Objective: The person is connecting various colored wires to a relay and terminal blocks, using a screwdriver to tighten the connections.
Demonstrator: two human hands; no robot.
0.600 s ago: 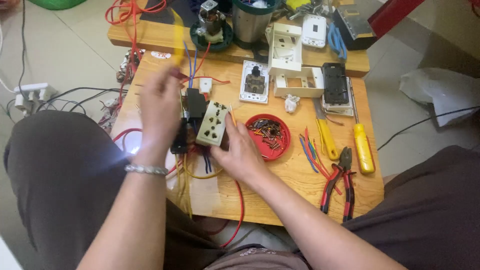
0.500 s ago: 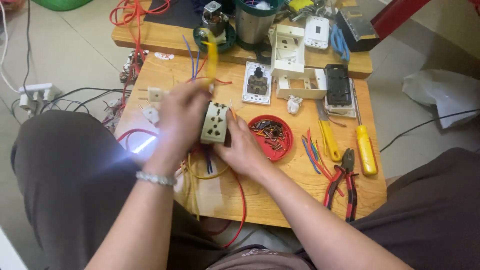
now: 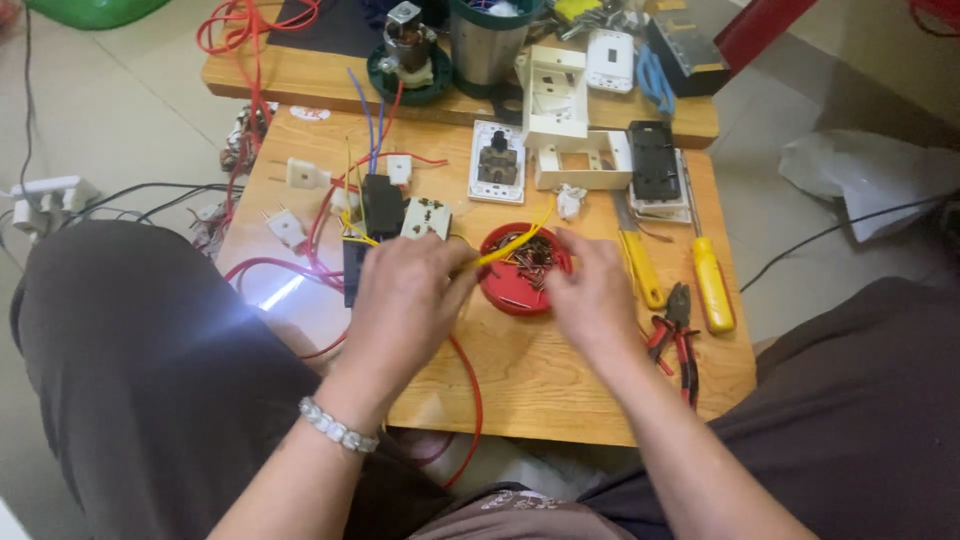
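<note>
Seen from above, at mid-frame: wiring work on a small wooden table [image 3: 540, 380], at the stage of handling a single lead.

Left hand [image 3: 405, 290] closed, knuckles up, pinching one end of a yellow wire [image 3: 520, 240]. From that grip, rising in a springy arc toward the upper right and crossing above a red dish [image 3: 508, 297]. Just above the left hand, a cream socket [image 3: 425, 217], boxy, matte plastic, with dark pin holes; beside it a black block [image 3: 382, 205] with thin blue, red and yellow leads standing up from it.

Right hand [image 3: 590, 290] right of centre, fingers curled down at the dish's right edge, close to the wire. Pinching something or merely resting there: cannot tell, fingertips hidden by the back of the hand.

Inside the shallow, round, glossy dish, a heap of small coppery screws [image 3: 525, 255].

By judgement, wire thin and stiff enough to spring back, so any further handling calling for a fine fingertip pinch and a steady socket, screws being tiny and easy to scatter.

At right of frame, a yellow screwdriver [image 3: 712, 285] with a smooth translucent handle, and red pliers [image 3: 675, 330] lying flat. Looping off the table's near edge, a red cable [image 3: 470, 390]. Pale, grained, varnished wood throughout.
</note>
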